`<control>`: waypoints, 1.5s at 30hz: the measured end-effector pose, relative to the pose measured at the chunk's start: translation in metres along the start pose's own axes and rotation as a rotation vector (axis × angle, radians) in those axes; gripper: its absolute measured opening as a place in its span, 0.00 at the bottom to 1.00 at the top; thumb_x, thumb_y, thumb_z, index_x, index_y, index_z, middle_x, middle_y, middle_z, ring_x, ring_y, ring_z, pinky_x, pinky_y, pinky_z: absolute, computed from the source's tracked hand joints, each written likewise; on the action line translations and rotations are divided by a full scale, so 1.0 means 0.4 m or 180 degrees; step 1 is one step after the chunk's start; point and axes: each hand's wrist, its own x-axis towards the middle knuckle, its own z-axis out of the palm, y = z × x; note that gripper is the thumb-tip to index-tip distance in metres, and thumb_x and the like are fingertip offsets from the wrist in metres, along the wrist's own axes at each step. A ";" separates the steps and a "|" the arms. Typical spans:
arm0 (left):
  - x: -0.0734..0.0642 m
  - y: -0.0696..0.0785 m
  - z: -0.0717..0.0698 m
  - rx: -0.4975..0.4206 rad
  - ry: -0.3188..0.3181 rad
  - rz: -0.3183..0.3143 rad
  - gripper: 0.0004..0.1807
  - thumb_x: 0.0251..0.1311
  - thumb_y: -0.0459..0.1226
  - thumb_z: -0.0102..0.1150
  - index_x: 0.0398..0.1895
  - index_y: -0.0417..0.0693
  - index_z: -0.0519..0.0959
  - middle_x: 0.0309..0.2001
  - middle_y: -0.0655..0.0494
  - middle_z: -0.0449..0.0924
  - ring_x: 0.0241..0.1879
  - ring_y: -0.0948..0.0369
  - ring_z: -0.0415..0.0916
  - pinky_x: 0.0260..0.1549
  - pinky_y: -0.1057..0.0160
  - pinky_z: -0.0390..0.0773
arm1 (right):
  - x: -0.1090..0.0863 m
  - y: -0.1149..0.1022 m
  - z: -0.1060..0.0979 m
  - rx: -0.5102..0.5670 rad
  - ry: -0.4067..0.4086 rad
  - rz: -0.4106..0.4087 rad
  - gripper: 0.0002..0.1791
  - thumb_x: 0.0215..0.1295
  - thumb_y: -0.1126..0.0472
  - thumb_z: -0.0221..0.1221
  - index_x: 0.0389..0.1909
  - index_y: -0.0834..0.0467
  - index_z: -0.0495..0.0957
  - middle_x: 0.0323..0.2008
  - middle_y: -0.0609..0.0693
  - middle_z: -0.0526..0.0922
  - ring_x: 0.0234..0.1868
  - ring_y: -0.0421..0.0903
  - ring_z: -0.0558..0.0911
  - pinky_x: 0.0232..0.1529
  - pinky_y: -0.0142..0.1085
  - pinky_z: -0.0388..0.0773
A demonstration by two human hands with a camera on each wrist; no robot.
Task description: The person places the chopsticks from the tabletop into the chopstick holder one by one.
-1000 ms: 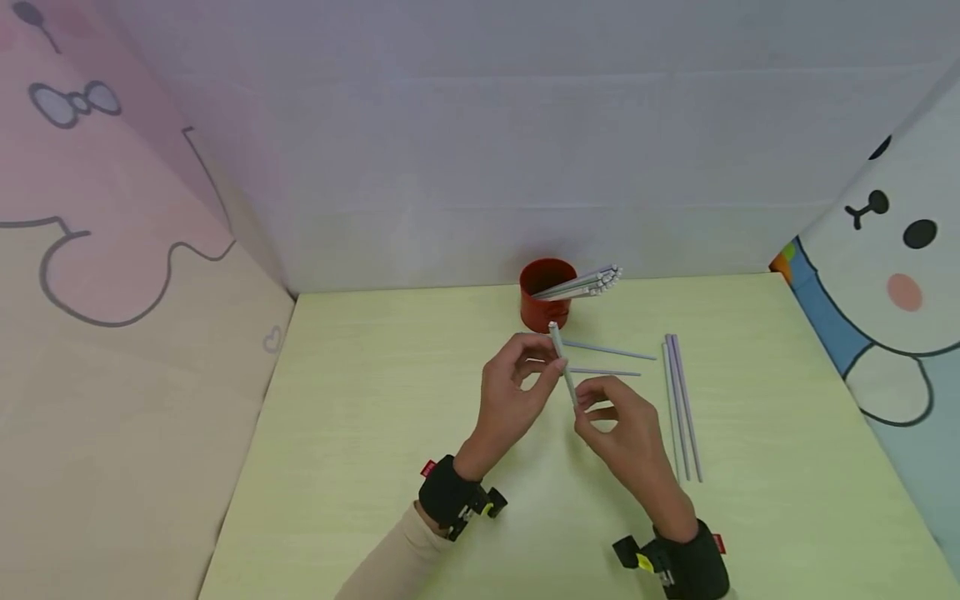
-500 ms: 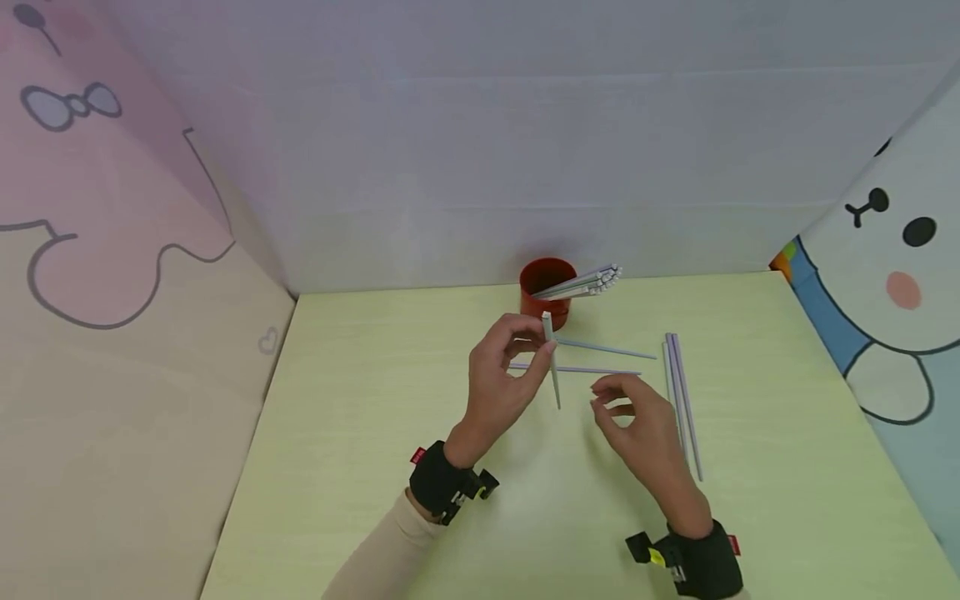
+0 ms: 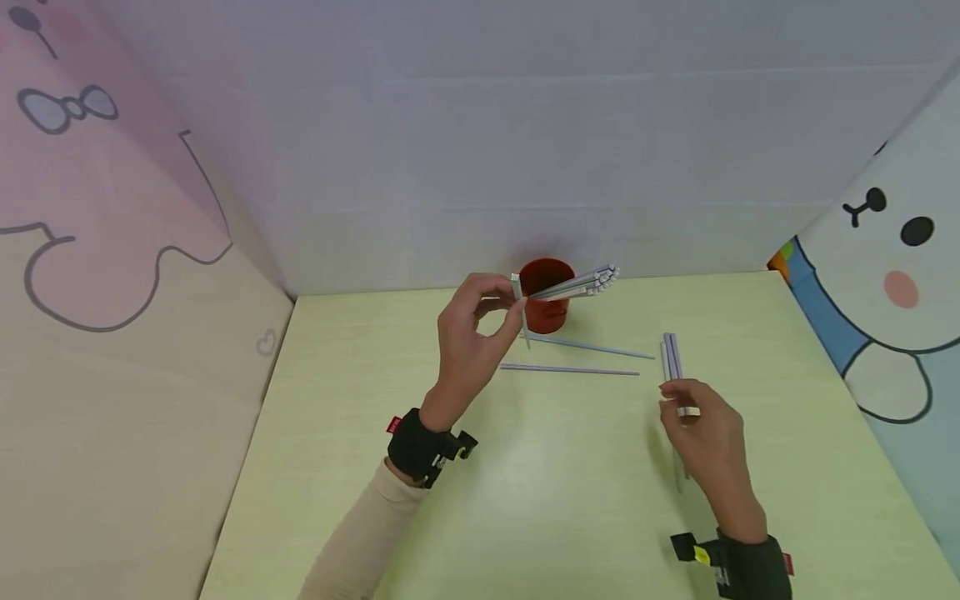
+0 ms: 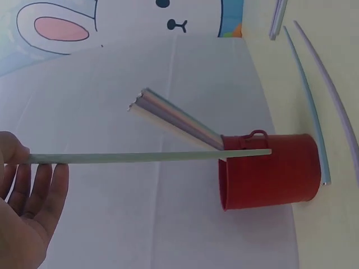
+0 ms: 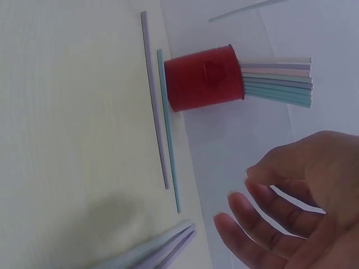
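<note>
My left hand (image 3: 468, 346) pinches a pale green chopstick (image 4: 151, 158) near its thicker end, between thumb and fingertips. The chopstick points down beside a red mug (image 3: 546, 317) and overlaps its rim in the left wrist view. From the mug leans a bundle of pastel chopsticks (image 3: 588, 284), tilted to the right. My right hand (image 3: 708, 433) hovers over a few chopsticks (image 3: 672, 354) lying side by side at the right. Its fingers are loosely bent with nothing between them, as the right wrist view (image 5: 291, 207) of the hand shows.
In front of the mug lie a blue chopstick (image 3: 600, 347) and a purple chopstick (image 3: 573, 369), roughly crosswise on the pale yellow table (image 3: 360, 400). A pale wall cloth (image 3: 450, 167) rises right behind the mug, with printed cloths at both sides.
My right hand has let go of the pale green chopstick and moved right, over the row of chopsticks. The left hand has carried that chopstick away to the upper left, beside the mug.
</note>
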 end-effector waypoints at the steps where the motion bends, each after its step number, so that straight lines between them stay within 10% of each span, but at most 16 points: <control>1: 0.011 0.007 -0.002 0.0023 0.0037 0.0053 0.14 0.47 0.14 0.63 0.38 0.27 0.75 0.36 0.39 0.77 0.35 0.52 0.79 0.34 0.50 0.84 | -0.001 0.007 -0.003 -0.0032 0.0009 0.0033 0.12 0.58 0.71 0.63 0.44 0.62 0.80 0.37 0.55 0.85 0.35 0.49 0.83 0.29 0.38 0.82; 6: 0.057 0.019 0.001 0.0161 0.0134 0.0289 0.14 0.45 0.14 0.64 0.36 0.27 0.75 0.35 0.39 0.76 0.34 0.51 0.79 0.34 0.51 0.84 | -0.007 0.038 -0.008 -0.0144 0.0100 0.0229 0.12 0.58 0.71 0.62 0.44 0.62 0.81 0.37 0.56 0.85 0.35 0.51 0.84 0.28 0.25 0.79; 12: 0.084 -0.028 0.023 0.0318 -0.0033 0.0435 0.13 0.51 0.20 0.65 0.39 0.31 0.76 0.38 0.44 0.77 0.36 0.57 0.79 0.38 0.58 0.84 | -0.020 0.064 -0.007 -0.0325 0.0129 0.0511 0.13 0.59 0.68 0.61 0.45 0.63 0.82 0.39 0.58 0.85 0.35 0.56 0.84 0.28 0.45 0.79; 19: 0.081 -0.089 0.055 0.0422 -0.0312 0.0457 0.12 0.55 0.25 0.65 0.43 0.36 0.76 0.41 0.46 0.77 0.39 0.60 0.79 0.43 0.66 0.81 | -0.032 0.085 -0.020 -0.0533 -0.0013 0.0962 0.15 0.62 0.64 0.60 0.49 0.63 0.81 0.40 0.59 0.86 0.38 0.57 0.83 0.24 0.41 0.73; 45: 0.058 -0.152 0.090 0.0401 -0.0607 0.0292 0.11 0.58 0.27 0.64 0.43 0.38 0.77 0.42 0.48 0.77 0.41 0.62 0.79 0.39 0.63 0.83 | -0.029 0.098 -0.008 -0.0509 -0.0129 0.0995 0.16 0.61 0.63 0.58 0.50 0.63 0.80 0.41 0.59 0.85 0.38 0.58 0.83 0.25 0.41 0.73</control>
